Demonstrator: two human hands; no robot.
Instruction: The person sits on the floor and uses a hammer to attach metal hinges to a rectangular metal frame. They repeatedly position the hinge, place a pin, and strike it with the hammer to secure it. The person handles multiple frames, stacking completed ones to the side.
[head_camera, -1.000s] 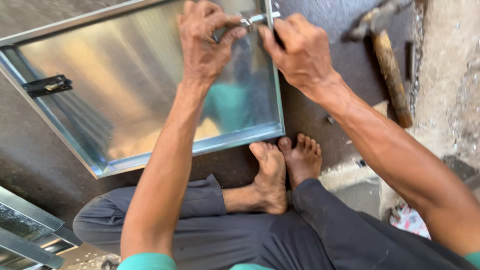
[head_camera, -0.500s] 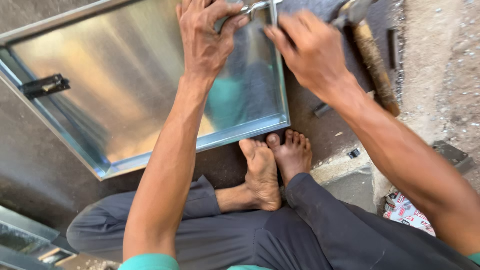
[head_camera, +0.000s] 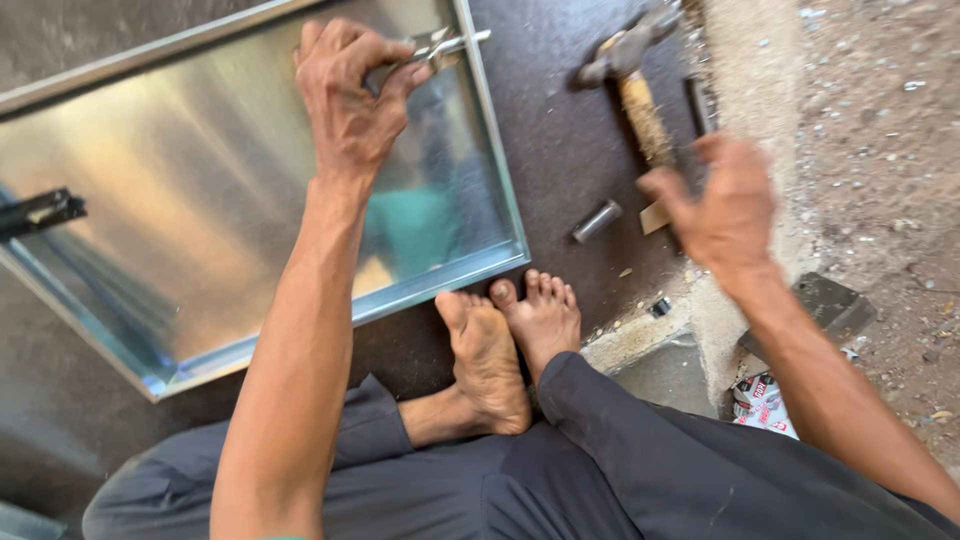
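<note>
Here my left hand (head_camera: 345, 100) clenches a small metal latch (head_camera: 440, 45) at the tray (head_camera: 240, 200) rim; my right hand (head_camera: 725, 205), grip released, hovers over the hammer (head_camera: 635, 85), beside a short tube (head_camera: 597, 221).

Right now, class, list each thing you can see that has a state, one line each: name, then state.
Left hand: closed on a small metal fitting at the tray's corner.
Right hand: open, blurred, over the hammer's handle, holding nothing.
Tray: flat on the floor, shiny, rim up.
Hammer: lying on the floor.
Metal cylinder: lying on its side.
Feet: bare, crossed, by the tray's edge.
</note>
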